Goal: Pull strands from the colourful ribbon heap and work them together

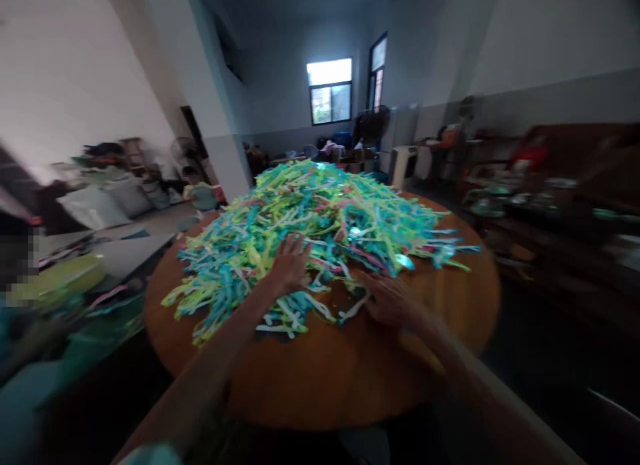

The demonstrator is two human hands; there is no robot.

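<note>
A large heap of tangled thin strips (320, 205), yellow-green, blue, white and pink, covers much of a round brown wooden table (320, 378). What the strips are made of I cannot make out. My left hand (291, 263) lies on the near side of the heap with its fingers spread, over yellow and white strips. To its right, my right hand (387, 299) is low at the heap's front edge, its fingers drawn together at the end of a white strip (354, 309). Blur hides part of that grip. Several loose strips lie in front of the heap, between my forearms.
A yellow basin (63, 278) and green bags stand at the left. White sacks (95, 208) and a small seated person (199, 190) are farther back. Behind the table are a dark fan (371, 126) and a white appliance (403, 166). A wooden bench (575, 165) fills the right side.
</note>
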